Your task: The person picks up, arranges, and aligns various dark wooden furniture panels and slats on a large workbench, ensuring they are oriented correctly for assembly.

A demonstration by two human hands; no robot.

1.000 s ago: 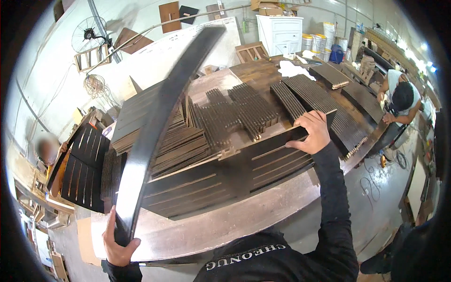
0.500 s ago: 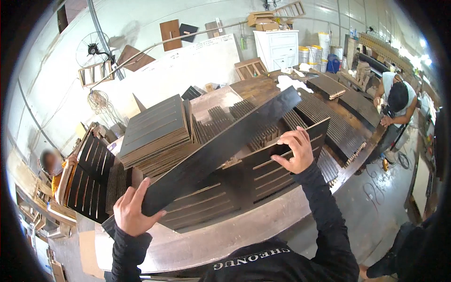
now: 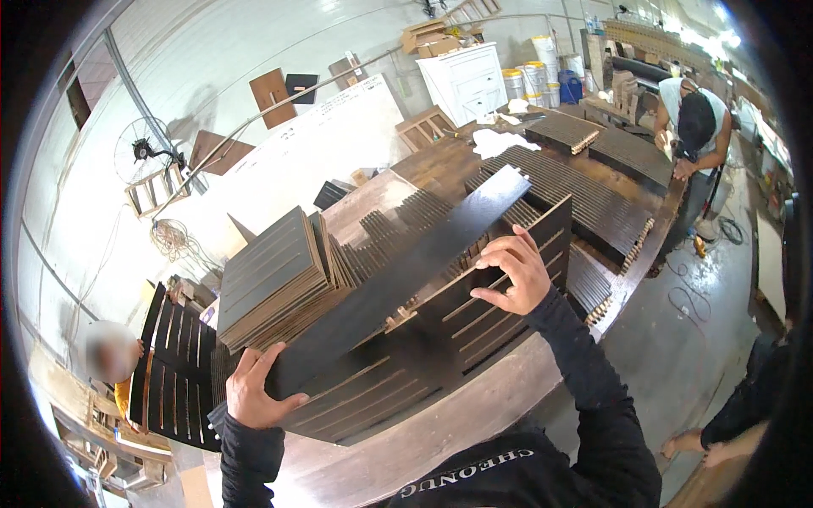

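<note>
My left hand is closed on the near end of a long dark board, its thumb on the face. The board slants up and away to the right, with small pale pins at its far end. Below it a dark slotted panel stands tilted on edge along the near side of the table, its long slots facing me. My right hand grips that panel's upper edge near its right end, fingers over the top and thumb in front. The long board hides part of the panel's upper edge.
A stack of slotted panels stands at the table's left. Rows of dark strips lie behind and to the right. One person works at the far right corner; another, at left, is beside an upright slotted panel.
The view has turned, shifting the scene left. The long board's face has tilted, and its far end now shows pins. At left, the other person's slotted panel stands more upright.
</note>
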